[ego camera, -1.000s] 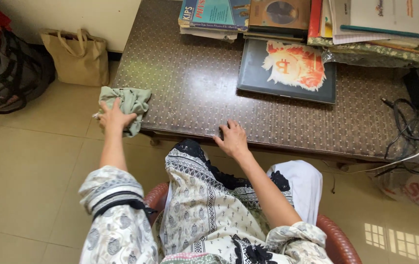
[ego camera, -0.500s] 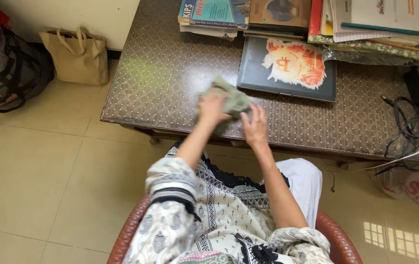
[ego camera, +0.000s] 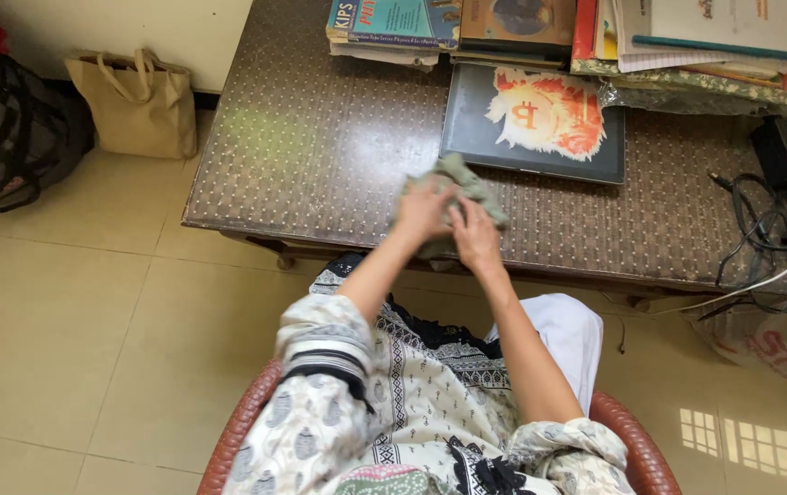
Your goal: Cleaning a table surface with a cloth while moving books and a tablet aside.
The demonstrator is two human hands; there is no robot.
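Both hands meet on a green cloth (ego camera: 456, 183) near the front edge of the table (ego camera: 320, 156). The left hand (ego camera: 424, 213) presses on the cloth's left part, fingers curled over it and gripping the fabric. The right hand (ego camera: 476, 236) lies against it at 4 o'clock of the cloth, fingers together and bent onto the fabric. The two hands touch each other.

At 1 o'clock from the cloth, just beside it, lies a dark laptop (ego camera: 531, 124) with an orange-and-white picture on its lid. Books (ego camera: 393, 23) and papers (ego camera: 714, 32) are stacked at 12 o'clock along the far edge. Cables (ego camera: 774, 225) tangle at 3 o'clock, well apart. On the floor at 10 o'clock stands a tan bag (ego camera: 137, 103), with a dark backpack (ego camera: 8, 137) beside it.
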